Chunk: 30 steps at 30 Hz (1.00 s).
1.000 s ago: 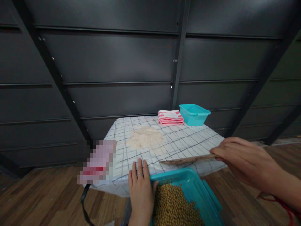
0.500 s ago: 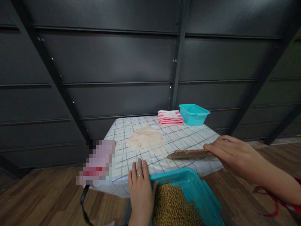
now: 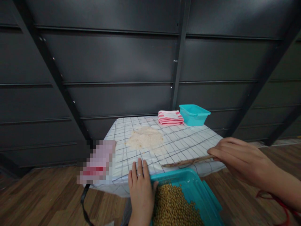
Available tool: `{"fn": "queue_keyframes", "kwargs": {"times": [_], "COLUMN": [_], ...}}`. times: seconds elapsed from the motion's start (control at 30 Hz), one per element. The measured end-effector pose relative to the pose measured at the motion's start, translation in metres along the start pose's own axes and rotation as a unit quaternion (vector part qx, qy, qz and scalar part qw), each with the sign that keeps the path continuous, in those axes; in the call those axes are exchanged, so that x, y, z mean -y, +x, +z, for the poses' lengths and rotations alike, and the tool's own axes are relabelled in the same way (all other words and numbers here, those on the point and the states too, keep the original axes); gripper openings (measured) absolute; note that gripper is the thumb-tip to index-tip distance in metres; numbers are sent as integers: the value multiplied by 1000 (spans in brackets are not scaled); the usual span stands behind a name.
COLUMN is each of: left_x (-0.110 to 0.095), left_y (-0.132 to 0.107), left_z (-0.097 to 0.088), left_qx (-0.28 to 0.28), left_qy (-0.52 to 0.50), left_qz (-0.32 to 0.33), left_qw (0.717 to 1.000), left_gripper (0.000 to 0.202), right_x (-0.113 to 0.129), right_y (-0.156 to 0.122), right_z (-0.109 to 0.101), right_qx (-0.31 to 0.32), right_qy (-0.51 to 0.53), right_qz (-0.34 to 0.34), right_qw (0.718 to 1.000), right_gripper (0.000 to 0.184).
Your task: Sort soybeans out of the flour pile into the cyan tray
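Lower right, the right hand (image 3: pixel 242 158) pinches a brown sheet (image 3: pixel 188 162), seemingly for sweeping, which needs the flat, outstretched left hand (image 3: pixel 141 193) steadying the tray (image 3: pixel 191 185).

**Makeshift Indoor Work Corner by a Dark Panelled Wall (image 3: pixel 122 59)**

An improvised indoor workspace is suggested, though its exact kind cannot be told. The wall is made up of dark, metal-looking panels, divided by narrow ribs (image 3: pixel 117 83) and heavier beams (image 3: pixel 180 53). The floor (image 3: pixel 56 191) is surfaced in brown wood-look planks. Near the wall a checked tablecloth (image 3: pixel 192 139) is spread, on which a folded towel (image 3: pixel 171 118) and a turquoise tub (image 3: pixel 195 120) are set.
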<state>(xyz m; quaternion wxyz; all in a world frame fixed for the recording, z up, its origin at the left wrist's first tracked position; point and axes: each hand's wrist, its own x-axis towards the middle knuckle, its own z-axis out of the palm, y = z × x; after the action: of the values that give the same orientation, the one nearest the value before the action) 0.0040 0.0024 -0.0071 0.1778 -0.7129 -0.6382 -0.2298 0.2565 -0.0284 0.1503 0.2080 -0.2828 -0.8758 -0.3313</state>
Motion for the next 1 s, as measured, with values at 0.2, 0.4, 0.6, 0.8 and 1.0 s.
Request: {"fn": "queue_keyframes", "kwargs": {"times": [0.2,0.4,0.6,0.8,1.0], "left_x": [-1,0,0,0,0], "left_y": [2,1,0,1,0], "left_z": [-1,1,3,1,2], "left_qx": [12,-4,-5,-15,-26], "left_qy": [-16,-12,-17,-10,-16], "left_qz": [-14,-7,-8,-8,-7], "left_qw": [1000,1000,1000,1000,1000], "left_gripper": [55,54,55,54,53], "right_x": [-15,-40,-46,-42,-40], "right_y": [13,21,21,16,9], "right_z": [22,66,85,71,60], "right_qx": [-23,-32,-21,-16,1], "right_qy": [-141,-192,-177,-174,-179], "right_qz": [-11,-9,-16,-22,-28], "right_qw": [990,981,984,984,984], "right_gripper": [26,29,29,29,30]}}
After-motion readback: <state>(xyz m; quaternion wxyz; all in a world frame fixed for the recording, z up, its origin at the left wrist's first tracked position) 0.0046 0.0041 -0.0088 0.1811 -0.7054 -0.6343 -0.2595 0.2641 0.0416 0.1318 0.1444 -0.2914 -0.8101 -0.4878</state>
